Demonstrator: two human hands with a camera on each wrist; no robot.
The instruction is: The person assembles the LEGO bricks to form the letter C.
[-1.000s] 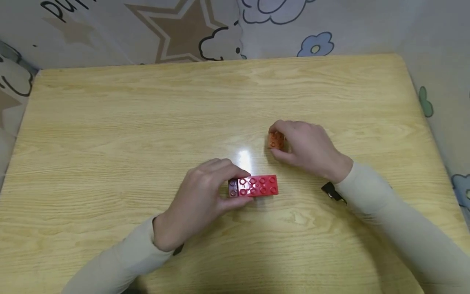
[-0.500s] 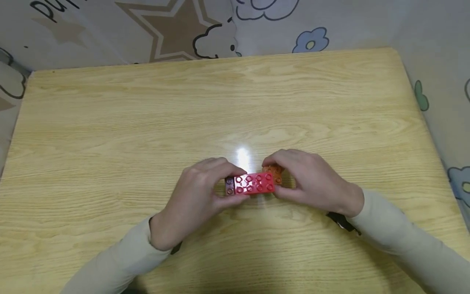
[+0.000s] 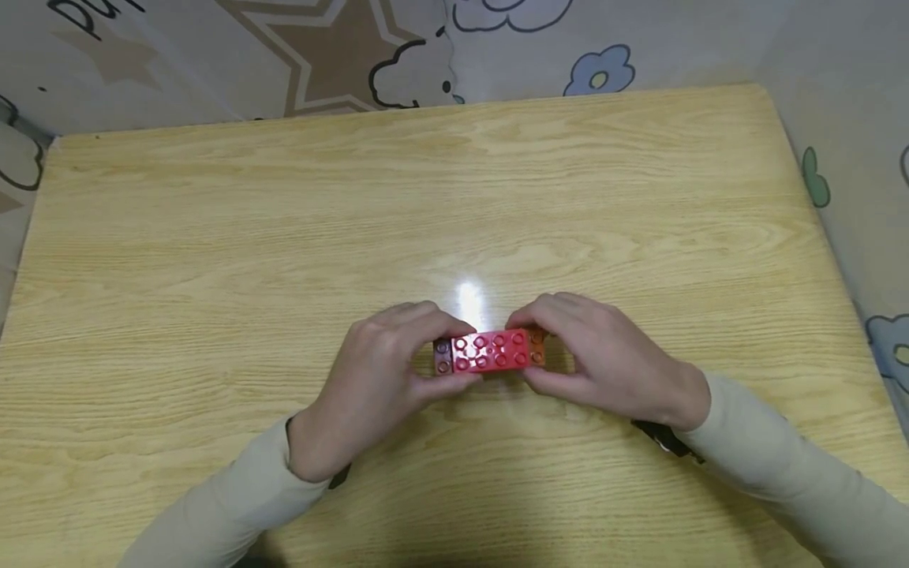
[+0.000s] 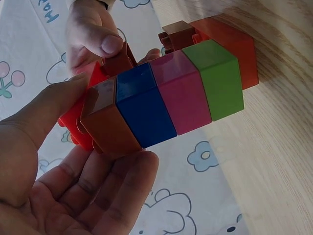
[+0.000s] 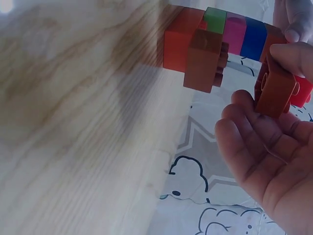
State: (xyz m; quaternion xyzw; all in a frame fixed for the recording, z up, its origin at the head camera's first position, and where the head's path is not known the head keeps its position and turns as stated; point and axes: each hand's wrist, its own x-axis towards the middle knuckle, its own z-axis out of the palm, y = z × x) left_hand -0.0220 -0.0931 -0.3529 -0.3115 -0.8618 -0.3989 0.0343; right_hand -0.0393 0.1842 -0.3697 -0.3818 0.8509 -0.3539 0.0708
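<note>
A stack of toy building bricks stands on the table: a red-orange base, then green (image 4: 215, 78), pink (image 4: 181, 93), blue (image 4: 146, 105) and brown (image 4: 110, 122) bricks. A long red brick (image 3: 490, 351) lies across the top, leaving two studs of the brown one bare. My left hand (image 3: 383, 363) grips the top of the stack, thumb on one side and fingers on the other. My right hand (image 3: 604, 355) pinches an orange-brown brick (image 5: 276, 90) close under the red brick's right end, its outer studs showing past that end.
Another brown brick (image 5: 203, 61) sits on the free end of the red-orange base brick (image 5: 180, 39). The wooden table (image 3: 284, 237) meets a wall (image 3: 511, 71) printed with cartoons at the back and right.
My right hand has come toward me with the orange-brown brick, from behind the stack to under the red brick's right end. My left hand has kept its grip, hardly moving.
</note>
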